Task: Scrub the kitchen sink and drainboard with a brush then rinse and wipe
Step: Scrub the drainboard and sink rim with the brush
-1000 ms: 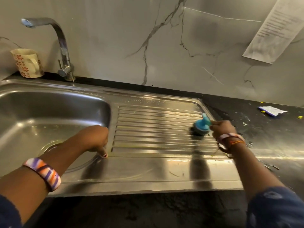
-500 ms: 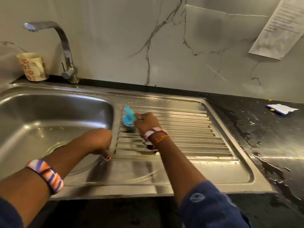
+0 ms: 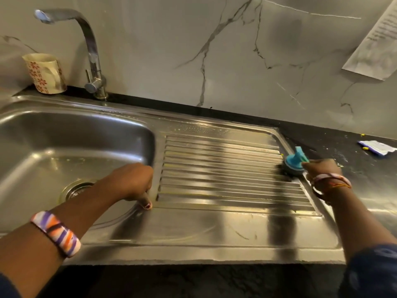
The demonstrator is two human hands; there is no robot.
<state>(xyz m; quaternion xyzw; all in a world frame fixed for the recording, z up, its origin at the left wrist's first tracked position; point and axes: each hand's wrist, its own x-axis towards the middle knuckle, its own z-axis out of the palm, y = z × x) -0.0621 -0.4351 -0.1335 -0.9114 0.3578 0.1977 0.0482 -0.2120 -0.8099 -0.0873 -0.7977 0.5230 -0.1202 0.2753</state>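
Dim, warm indoor light. Broad soft glare streaks the drainboard (image 3: 225,168) between the two hands' fingers, with dark vertical shadow bands across the steel. The brush (image 3: 295,161) just beyond the right fingers (image 3: 309,165) is motion-smeared. The wide lens bends the sink (image 3: 64,134) rim and tap (image 3: 90,50) at the frame's left edge; overall focus is soft.

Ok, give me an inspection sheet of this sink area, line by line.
Surface: steel drainboard, ribbed, with droplets along the back edge; black counter speckled.
Job's things: blue brush at the drainboard's right edge; sink basin.
Clutter: patterned cup by the tap; small packet on the counter.
Hands: right hand grips the brush; left hand rests on the sink rim.
Cables: nothing seen.
Surroundings: marble wall, paper sheet.
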